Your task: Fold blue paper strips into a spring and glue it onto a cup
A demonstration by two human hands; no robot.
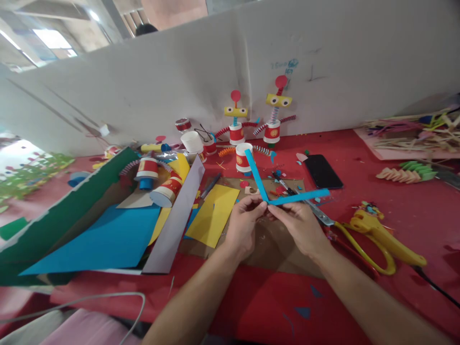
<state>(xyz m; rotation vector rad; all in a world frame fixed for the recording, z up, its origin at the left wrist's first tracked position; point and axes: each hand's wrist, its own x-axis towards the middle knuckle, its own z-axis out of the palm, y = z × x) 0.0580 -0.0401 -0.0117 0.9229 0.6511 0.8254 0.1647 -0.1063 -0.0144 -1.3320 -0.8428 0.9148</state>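
Two blue paper strips (257,176) meet in a V, their lower ends together between my fingertips. My left hand (246,218) pinches the joined ends from the left. From the other side, my right hand (296,223) grips the same corner, and one strip runs out above its fingers to the right. Both hands hover over a brown cardboard sheet (283,256). Just behind the strips stands a red and white paper cup (244,160) with springy folded-paper arms in orange and light blue. Whether the strip ends are stuck together, I cannot tell.
Scissors (359,244) and a yellow glue gun (388,237) lie to the right, near a black phone (323,171). Two cup figures (236,132) stand against the grey board. At left, a green box (72,218) holds blue card (104,235); yellow paper (213,215) lies beside it.
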